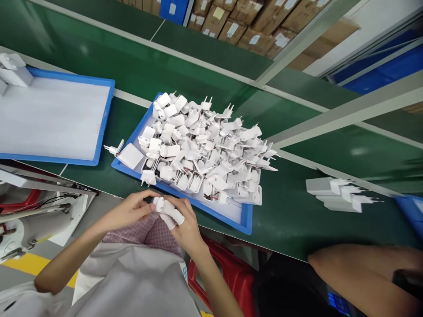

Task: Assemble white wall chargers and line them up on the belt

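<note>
Near the front edge of the bench my left hand [140,209] and my right hand [183,220] meet over a small white plug adapter part [158,204]. My left fingers pinch its left side, and its far end is hidden among them. The right hand closes on it from the other side; white covers, seemingly finger cots [175,215], sit on some of its fingers. Just beyond is a blue-rimmed tray [246,220] heaped with white plug adapters [198,136], several of them open with wires showing. One adapter [130,156] lies across the tray's left corner.
A second blue-rimmed tray [56,116] at left holds white adapter pieces [18,72]. More adapters [337,193] lie in a row on the green bench [284,220] at right. Another person's arm [360,273] reaches in at lower right. A red stool [228,277] stands below.
</note>
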{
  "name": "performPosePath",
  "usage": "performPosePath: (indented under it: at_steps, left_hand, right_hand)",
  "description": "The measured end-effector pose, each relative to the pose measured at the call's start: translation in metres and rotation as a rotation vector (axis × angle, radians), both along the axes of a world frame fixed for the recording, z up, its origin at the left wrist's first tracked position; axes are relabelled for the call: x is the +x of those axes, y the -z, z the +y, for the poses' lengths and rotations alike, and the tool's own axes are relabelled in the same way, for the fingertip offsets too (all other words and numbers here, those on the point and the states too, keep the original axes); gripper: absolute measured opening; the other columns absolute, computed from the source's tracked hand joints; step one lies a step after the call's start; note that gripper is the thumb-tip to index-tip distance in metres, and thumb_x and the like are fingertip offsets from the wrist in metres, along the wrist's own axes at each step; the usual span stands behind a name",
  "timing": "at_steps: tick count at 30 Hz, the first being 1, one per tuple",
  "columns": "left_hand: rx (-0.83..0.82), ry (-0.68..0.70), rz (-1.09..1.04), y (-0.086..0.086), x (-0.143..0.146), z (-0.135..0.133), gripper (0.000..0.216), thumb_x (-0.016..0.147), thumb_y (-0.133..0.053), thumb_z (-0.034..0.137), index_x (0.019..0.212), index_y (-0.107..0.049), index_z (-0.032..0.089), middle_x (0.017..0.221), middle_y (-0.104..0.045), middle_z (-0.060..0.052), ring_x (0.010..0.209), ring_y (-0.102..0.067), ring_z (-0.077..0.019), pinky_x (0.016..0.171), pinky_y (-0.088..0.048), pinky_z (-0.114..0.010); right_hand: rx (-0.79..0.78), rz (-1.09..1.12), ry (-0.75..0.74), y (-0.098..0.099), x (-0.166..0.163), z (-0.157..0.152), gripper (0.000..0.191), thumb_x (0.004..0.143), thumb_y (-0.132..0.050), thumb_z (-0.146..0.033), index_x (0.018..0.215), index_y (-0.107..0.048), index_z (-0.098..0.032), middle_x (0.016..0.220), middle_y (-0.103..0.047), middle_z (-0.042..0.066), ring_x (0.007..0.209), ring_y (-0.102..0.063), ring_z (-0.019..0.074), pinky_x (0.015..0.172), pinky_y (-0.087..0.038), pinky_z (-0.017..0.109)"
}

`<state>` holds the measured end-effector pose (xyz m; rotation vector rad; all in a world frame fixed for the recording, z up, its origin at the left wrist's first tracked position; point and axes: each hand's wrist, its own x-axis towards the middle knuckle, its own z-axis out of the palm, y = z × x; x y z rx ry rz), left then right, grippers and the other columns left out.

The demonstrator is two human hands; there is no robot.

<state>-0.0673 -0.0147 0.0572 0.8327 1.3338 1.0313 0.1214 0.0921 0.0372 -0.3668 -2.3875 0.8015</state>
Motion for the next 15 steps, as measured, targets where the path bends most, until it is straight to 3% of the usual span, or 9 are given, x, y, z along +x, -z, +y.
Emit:
performPosePath:
  at_steps: [2,5,8,11,13,15]
  left_hand:
    - [-0.073,-0.03,-0.136,0.002,0.001,0.005,0.043,0.091,-0.065,0.053,0.114,-0.062,0.017,0.071,-0.065,0.001,0.058,-0.062,-0.0137,0.057,-0.05,-0.024]
    - [-0.103,-0.066,-0.227,0.008,0.005,0.01,0.049,0.083,-0.073,0.057,0.107,-0.063,0.016,0.075,-0.07,-0.001,0.061,-0.068,-0.0157,0.063,-0.056,-0.028]
    - [-0.119,-0.079,-0.233,0.013,0.006,0.009,0.052,0.083,-0.073,0.059,0.109,-0.064,0.016,0.076,-0.072,-0.002,0.064,-0.071,-0.0165,0.067,-0.059,-0.029]
    - [-0.129,-0.08,-0.266,0.015,0.006,0.007,0.052,0.084,-0.072,0.059,0.112,-0.065,0.016,0.082,-0.074,-0.004,0.066,-0.071,-0.0155,0.068,-0.06,-0.028]
    - [-0.134,-0.068,-0.306,0.018,0.006,0.007,0.052,0.083,-0.073,0.059,0.111,-0.064,0.016,0.084,-0.074,-0.005,0.066,-0.071,-0.0151,0.068,-0.06,-0.028]
    - [-0.136,-0.056,-0.341,0.022,0.005,0.008,0.052,0.083,-0.074,0.058,0.112,-0.064,0.016,0.084,-0.073,-0.004,0.067,-0.071,-0.0156,0.068,-0.06,-0.028]
  right_hand:
    - [-0.063,-0.024,0.023,-0.004,0.002,-0.002,0.033,0.098,-0.057,-0.018,0.13,-0.058,-0.026,0.115,-0.07,0.011,0.093,-0.066,0.0237,0.081,-0.058,0.04]
    - [-0.351,-0.018,0.027,-0.006,0.003,-0.008,0.024,0.099,-0.053,-0.018,0.118,-0.065,-0.027,0.118,-0.068,0.009,0.102,-0.068,0.0221,0.088,-0.057,0.038]
    - [-0.832,0.005,0.117,-0.003,0.003,-0.012,0.012,0.098,-0.057,-0.028,0.103,-0.068,-0.026,0.116,-0.067,0.006,0.075,-0.066,0.0154,0.065,-0.057,0.029]
    - [-1.268,0.029,0.216,0.001,0.001,-0.012,0.021,0.091,-0.067,-0.039,0.107,-0.065,-0.027,0.115,-0.066,0.006,0.051,-0.051,0.0083,0.043,-0.045,0.023]
    - [-1.371,0.031,0.214,0.003,0.001,-0.012,0.025,0.086,-0.071,-0.041,0.104,-0.064,-0.026,0.113,-0.066,0.005,0.052,-0.051,0.0087,0.042,-0.045,0.023]
    - [-1.309,0.026,0.205,0.004,0.0,-0.012,0.022,0.087,-0.07,-0.039,0.103,-0.064,-0.025,0.111,-0.067,0.006,0.057,-0.056,0.0107,0.043,-0.045,0.022]
